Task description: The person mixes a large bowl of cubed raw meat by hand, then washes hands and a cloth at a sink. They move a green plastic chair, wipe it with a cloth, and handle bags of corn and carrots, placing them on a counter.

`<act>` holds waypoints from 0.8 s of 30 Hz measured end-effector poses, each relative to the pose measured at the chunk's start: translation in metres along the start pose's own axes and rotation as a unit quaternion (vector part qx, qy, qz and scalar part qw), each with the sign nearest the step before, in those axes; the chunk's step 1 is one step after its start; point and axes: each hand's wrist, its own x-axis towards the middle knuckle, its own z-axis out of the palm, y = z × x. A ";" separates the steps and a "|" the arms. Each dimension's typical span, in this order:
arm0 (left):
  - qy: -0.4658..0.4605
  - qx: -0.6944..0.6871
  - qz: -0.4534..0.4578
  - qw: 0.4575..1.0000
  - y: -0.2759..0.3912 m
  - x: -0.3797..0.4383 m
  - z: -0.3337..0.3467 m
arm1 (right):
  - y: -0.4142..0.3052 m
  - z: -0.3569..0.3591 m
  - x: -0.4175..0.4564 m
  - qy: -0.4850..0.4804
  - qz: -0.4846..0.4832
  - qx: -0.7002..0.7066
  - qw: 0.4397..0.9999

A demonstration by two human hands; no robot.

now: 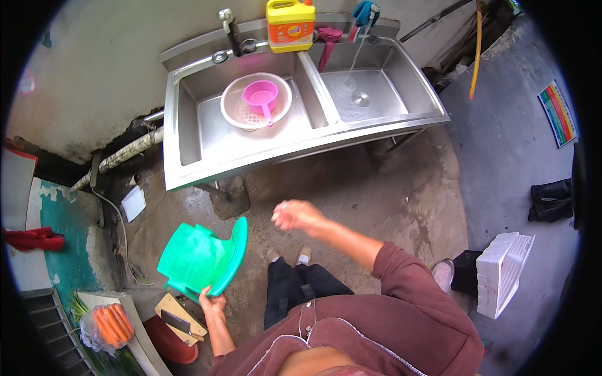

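Note:
My left hand [214, 303] grips the rim of a small green plastic chair [197, 258], thumb on the top side. The chair is tilted and held over the floor to my left. In front of my body, my right hand [295, 215] is raised with its fingers curled in and nothing visible in them. Beyond both hands stands a stainless steel double sink [263, 150]. In its left basin a pink plastic dipper [261, 96] lies inside a pale plastic basin [230, 110]. Water runs from a tap wrapped in blue cloth [364, 14] into the right basin.
A yellow jug [291, 28] stands on the sink's back ledge beside a pink cloth [329, 40]. At lower left are bagged carrots [113, 324] and a cleaver [175, 321] on a wooden board [164, 305]. A white plastic basket [501, 275] is at right.

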 end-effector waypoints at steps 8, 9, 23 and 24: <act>0.136 -0.091 -0.016 0.986 -0.019 0.031 -0.006 | -0.246 -0.243 0.100 0.176 -0.229 0.165 0.943; 0.131 -0.112 -0.014 0.985 -0.024 0.039 -0.005 | -0.274 -0.260 0.109 0.195 -0.234 0.174 0.937; 0.055 0.094 0.146 0.983 -0.160 -0.016 0.065 | -0.553 -0.410 0.231 0.219 -0.380 0.399 0.805; 0.065 0.108 0.144 0.982 -0.169 -0.019 0.066 | -0.565 -0.424 0.243 0.215 -0.387 0.383 0.811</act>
